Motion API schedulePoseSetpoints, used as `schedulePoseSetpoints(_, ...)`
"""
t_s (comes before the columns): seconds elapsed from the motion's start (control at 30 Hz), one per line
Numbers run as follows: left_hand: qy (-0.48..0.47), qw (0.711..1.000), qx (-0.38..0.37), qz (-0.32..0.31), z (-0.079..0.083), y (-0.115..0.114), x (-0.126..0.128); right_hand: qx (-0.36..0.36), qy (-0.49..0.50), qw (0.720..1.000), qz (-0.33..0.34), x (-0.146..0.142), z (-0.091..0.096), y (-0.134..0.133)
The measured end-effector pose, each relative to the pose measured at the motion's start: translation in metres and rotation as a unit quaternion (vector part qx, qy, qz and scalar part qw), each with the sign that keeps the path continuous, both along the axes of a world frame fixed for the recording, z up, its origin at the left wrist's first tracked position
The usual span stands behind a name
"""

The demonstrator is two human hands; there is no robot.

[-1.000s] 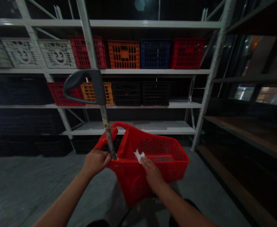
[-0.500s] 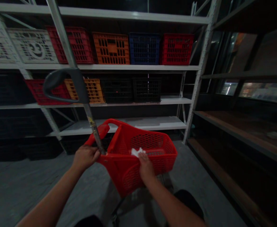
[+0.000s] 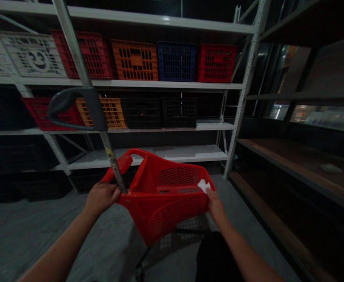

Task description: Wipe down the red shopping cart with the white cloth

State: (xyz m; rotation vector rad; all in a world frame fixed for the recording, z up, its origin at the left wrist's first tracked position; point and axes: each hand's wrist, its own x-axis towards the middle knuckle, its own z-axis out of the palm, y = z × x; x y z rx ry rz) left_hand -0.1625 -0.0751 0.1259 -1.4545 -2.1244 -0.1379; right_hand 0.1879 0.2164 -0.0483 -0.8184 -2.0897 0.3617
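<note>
Our left hand grips the red basket's pole; our right hand presses a white cloth on its right rim.

My left hand and right hand flank the red perforated plastic basket, whose open top leaves room to reach down between its walls. The grey looped handle on its thin metal rod rises just beside my left hand, barring that side. Ahead, white metal shelving packed with coloured plastic crates closes the aisle. Dark wooden shelves hem the right; grey concrete floor lies open to the left.
</note>
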Motion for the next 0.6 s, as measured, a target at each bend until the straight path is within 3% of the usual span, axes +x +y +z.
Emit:
schedulePoseSetpoints(0.13, -0.004, 0.999, 0.032, 0.011, 0.004, 0.003, 0.000, -0.031, 0.004, 0.999, -0.042, 0.026, 0.019, 0.010)
schedulePoseSetpoints(0.23, -0.022, 0.980, 0.196, 0.040, 0.009, -0.001, 0.013, -0.065, 0.033, 0.997, -0.040, 0.019, 0.037, -0.021)
schedulePoseSetpoints(0.33, -0.070, 0.926, 0.372, 0.004, 0.003, -0.009, 0.051, -0.115, 0.038, 0.990, 0.078, 0.004, 0.055, -0.075)
schedulePoseSetpoints(0.4, -0.143, 0.928, 0.335, -0.079, -0.015, -0.013, 0.089, -0.152, 0.020, 0.969, 0.194, -0.006, 0.066, -0.116)
schedulePoseSetpoints(0.47, -0.231, 0.941, 0.200, -0.148, -0.042, -0.016, 0.129, -0.190, -0.007, 0.933, 0.304, -0.013, 0.075, -0.154)
schedulePoseSetpoints(0.53, -0.316, 0.931, 0.082, -0.164, -0.070, -0.017, 0.161, -0.215, -0.018, 0.909, 0.356, -0.016, 0.080, -0.182)
schedulePoseSetpoints(0.6, -0.405, 0.904, -0.003, -0.137, -0.092, -0.018, 0.180, -0.226, -0.022, 0.907, 0.355, -0.018, 0.081, -0.195)
